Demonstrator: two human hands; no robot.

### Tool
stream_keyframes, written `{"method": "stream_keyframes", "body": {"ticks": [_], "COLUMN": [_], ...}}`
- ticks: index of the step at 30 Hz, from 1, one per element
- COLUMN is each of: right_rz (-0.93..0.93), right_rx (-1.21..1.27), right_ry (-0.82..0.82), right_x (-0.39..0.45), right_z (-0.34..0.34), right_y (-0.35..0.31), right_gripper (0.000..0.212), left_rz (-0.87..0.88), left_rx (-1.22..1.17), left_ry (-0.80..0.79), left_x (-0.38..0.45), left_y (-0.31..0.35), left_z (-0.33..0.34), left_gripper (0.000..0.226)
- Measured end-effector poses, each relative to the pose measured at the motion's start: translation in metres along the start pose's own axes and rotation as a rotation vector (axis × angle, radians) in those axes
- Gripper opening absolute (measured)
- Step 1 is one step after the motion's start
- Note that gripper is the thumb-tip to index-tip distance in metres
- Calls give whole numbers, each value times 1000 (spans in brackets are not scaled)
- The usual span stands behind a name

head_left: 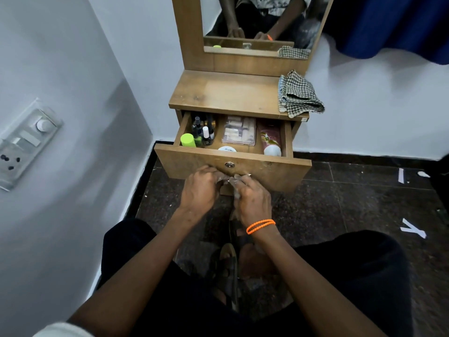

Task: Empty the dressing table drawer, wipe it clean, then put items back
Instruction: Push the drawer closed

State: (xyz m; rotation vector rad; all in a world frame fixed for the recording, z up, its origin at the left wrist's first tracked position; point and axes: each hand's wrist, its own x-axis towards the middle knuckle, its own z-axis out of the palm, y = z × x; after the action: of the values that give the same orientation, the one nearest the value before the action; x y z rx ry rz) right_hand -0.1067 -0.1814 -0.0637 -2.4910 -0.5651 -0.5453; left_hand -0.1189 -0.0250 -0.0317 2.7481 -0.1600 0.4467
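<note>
Your left hand (198, 190) and right hand (254, 197), fingers curled at the lower edge of the open drawer (233, 166), what they grip unclear, bottles (202, 132), tube (270, 139) inside, checked cloth (298, 96) on top.

Cloth (300, 94) lies on tabletop (226, 93), above open drawer (230, 166).

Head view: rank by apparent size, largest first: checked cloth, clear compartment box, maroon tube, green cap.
1. checked cloth
2. clear compartment box
3. maroon tube
4. green cap
Box and tube look close in size; the tube is partly hidden, so that pair is unsure.
</note>
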Motion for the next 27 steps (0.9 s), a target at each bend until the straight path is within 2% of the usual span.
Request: {"method": "stream_keyframes", "body": {"ticks": [15, 22, 27], "right_rz": [-41, 13, 29], "right_rx": [-269, -243, -244], "right_ry": [8, 24, 0], "right_x": [71, 93, 109], "right_z": [26, 36, 41], "right_y": [23, 29, 33], "right_gripper": [17, 22, 19], "left_rz": [-165, -247, -299], "left_rx": [144, 149, 163], "left_ry": [15, 21, -34], "left_x": [72, 100, 118], "left_y": [5, -1, 1], "left_z": [15, 25, 24], "left_gripper": [22, 19, 23]}}
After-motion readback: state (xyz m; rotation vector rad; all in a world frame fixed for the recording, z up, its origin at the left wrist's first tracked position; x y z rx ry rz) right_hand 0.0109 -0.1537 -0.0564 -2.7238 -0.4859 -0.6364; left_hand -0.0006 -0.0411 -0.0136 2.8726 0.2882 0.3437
